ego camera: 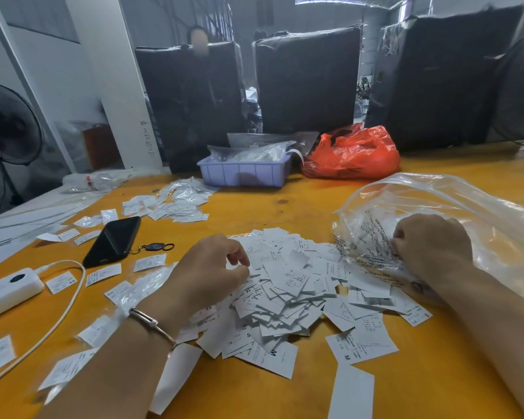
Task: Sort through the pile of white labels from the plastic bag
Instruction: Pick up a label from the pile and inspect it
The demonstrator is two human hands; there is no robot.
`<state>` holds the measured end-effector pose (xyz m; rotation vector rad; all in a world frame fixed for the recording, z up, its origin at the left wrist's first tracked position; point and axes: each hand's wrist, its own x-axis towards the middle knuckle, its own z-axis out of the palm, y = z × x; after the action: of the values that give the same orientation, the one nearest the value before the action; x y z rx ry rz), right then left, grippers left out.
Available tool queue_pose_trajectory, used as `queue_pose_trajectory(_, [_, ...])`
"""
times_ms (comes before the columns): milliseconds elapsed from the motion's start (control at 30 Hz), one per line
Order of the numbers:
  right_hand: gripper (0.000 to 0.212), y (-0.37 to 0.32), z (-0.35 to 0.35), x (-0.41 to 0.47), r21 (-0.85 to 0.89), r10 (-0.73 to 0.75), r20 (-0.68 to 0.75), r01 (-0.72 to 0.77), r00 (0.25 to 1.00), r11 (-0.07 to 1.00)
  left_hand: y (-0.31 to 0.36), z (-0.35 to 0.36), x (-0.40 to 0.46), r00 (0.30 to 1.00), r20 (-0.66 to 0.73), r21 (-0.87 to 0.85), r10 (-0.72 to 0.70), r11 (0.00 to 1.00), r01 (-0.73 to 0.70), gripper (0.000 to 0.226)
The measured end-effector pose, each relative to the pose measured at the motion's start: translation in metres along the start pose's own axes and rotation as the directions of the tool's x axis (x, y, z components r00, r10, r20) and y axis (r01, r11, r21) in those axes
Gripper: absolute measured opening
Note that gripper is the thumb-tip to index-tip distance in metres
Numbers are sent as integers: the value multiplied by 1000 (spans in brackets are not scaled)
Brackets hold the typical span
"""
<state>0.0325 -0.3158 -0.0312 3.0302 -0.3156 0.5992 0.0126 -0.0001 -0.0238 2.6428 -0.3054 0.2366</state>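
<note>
A heap of small white labels [288, 297], printed with size letters, lies on the yellow table in front of me. Over the heap's left edge my left hand [206, 270] hovers with curled fingers, its fingertips touching the labels; whether it pinches one I cannot tell. A clear plastic bag [454, 213] with printed text lies at the right, its mouth facing the heap. My right hand [433, 246] grips the bag's crumpled lower edge with curled fingers.
A black phone [112, 240] with a key fob, a white power bank [9, 288] and its cable sit at left among scattered bagged labels. A lilac tray [242, 172] and a red plastic bag [354, 155] stand at the back. Black wrapped bales rise behind the table.
</note>
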Motion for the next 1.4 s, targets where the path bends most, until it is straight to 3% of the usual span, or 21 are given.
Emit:
queue_pose_trajectory(167, [11, 1, -2, -3, 173, 45, -118, -24, 992, 985, 0, 3, -2, 999, 6, 15, 33, 999, -33, 10])
queue_pose_trajectory(267, [27, 0, -2, -2, 127, 79, -2, -79, 997, 989, 1, 3, -2, 999, 5, 18, 40, 999, -40, 8])
queue_pose_trajectory(333, [34, 1, -1, -1, 143, 84, -1, -83, 996, 986, 2, 4, -2, 999, 10, 16, 40, 999, -40, 8])
queue_pose_trajectory(567, [22, 0, -2, -4, 348, 82, -233, 4, 969, 938, 2, 6, -3, 999, 12, 4, 38, 999, -38, 6])
queue_pose_trajectory(667, [15, -1, -6, -4, 547, 150, -322, 55, 935, 835, 3, 5, -4, 999, 13, -1, 33, 999, -33, 7])
queue_pose_trajectory(800, [12, -5, -9, -4, 754, 259, -322, 81, 911, 652, 3, 5, -3, 999, 10, 1, 36, 999, -36, 8])
queue_pose_trajectory(900, [13, -8, -6, -5, 755, 262, -305, 65, 915, 652, 4, 4, -4, 999, 11, 7, 33, 999, -33, 8])
queue_pose_trajectory(933, [13, -9, -6, -5, 810, 274, -252, 47, 928, 585, 4, 5, -4, 999, 8, 6, 36, 999, -36, 8])
queue_pose_trajectory(967, [12, -11, -8, -6, 892, 282, -163, 19, 946, 452, 5, 5, -4, 999, 3, -4, 43, 999, -43, 8])
queue_pose_trajectory(1067, [18, -24, -22, -14, 988, 107, 131, -121, 986, -97, 10, 5, -4, 998, -25, -166, 57, 984, -60, 6])
queue_pose_trajectory(1133, [25, -37, -28, -23, 928, -121, 194, -222, 973, -299, 16, 4, -4, 998, 30, -353, 57, 935, -43, 36])
queue_pose_trajectory(1200, [30, -50, -32, -33, 896, -333, 164, -282, 928, -342, 24, 3, -6, 988, 133, -513, 74, 858, 5, 65])
queue_pose_trajectory(1267, [29, -61, -34, -43, 901, -484, 111, -294, 868, -319, 31, 4, -9, 968, 226, -597, 105, 800, 52, 81])
queue_pose_trajectory(1333, [28, -68, -35, -50, 927, -548, 58, -248, 835, -280, 35, 4, -11, 941, 301, -657, 152, 749, 89, 77])
queue_pose_trajectory(1400, [24, -73, -34, -55, 955, -536, 23, -178, 844, -239, 36, 1, -12, 920, 339, -696, 196, 710, 105, 48])
